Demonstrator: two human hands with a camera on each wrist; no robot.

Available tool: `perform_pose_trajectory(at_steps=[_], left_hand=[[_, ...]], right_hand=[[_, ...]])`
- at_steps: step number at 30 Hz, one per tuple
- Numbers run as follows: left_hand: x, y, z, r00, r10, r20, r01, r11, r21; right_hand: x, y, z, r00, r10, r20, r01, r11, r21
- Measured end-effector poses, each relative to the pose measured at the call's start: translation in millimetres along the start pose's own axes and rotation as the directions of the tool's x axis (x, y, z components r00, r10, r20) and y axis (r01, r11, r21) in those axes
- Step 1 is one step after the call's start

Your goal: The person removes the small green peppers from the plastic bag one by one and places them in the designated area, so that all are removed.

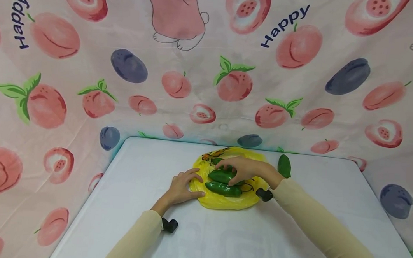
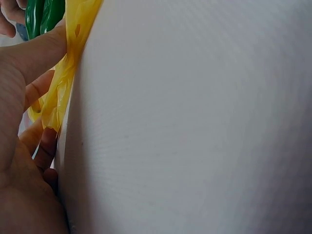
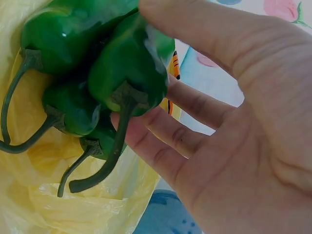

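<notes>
Wht tbl (image 1: 267,241), pink fruit-print cloth bkgd (image 1: 199,62)

At the right fingers (image 3: 200,103), the peppers (image 1: 222,189) are glossy green, the bag (image 1: 223,203) beneath yellow with orange-and-black print (image 1: 215,154). Behind the fingers, sleeves (image 1: 134,238) are cream; around them, the worktop (image 1: 242,240) is white; beyond, pale pink cloth (image 1: 196,62) bears pink peaches (image 1: 235,86) and navy plums (image 1: 129,65).
</notes>
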State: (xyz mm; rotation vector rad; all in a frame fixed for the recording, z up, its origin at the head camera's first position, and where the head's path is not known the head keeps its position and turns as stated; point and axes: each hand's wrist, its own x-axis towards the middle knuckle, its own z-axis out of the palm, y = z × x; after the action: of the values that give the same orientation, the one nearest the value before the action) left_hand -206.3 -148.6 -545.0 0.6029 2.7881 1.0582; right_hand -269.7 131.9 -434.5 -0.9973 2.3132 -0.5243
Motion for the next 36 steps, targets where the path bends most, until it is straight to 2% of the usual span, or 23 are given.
perform_pose_trajectory(at_steps=[6, 16, 30, 36], left_hand=[[-0.7, 0.2, 0.5, 1.0, 0.008, -0.007, -0.008, 1.0, -0.001], [-2.0, 4.0, 0.1, 1.0, 0.016, -0.022, -0.017, 1.0, -0.012], [-1.7, 3.6, 0.7, 1.0, 0.009, -0.012, -0.009, 1.0, -0.001], [-2.5, 4.2, 0.8, 1.0, 0.017, -0.017, -0.017, 1.0, -0.01]], right_hand=[[-0.2, -1.2, 0.0, 1.0, 0.022, 0.018, -0.022, 1.0, -0.016], [-1.7, -2.1, 0.9, 1.0, -0.009, 0.016, 0.01, 0.997, -0.075], [-1.9, 0.6, 2.8, 1.0, -0.023, -0.002, 0.023, 0.998, -0.061], [-4.7, 1.3, 2.5, 0.999, -0.028, -0.027, 0.028, 1.0, -0.006]])
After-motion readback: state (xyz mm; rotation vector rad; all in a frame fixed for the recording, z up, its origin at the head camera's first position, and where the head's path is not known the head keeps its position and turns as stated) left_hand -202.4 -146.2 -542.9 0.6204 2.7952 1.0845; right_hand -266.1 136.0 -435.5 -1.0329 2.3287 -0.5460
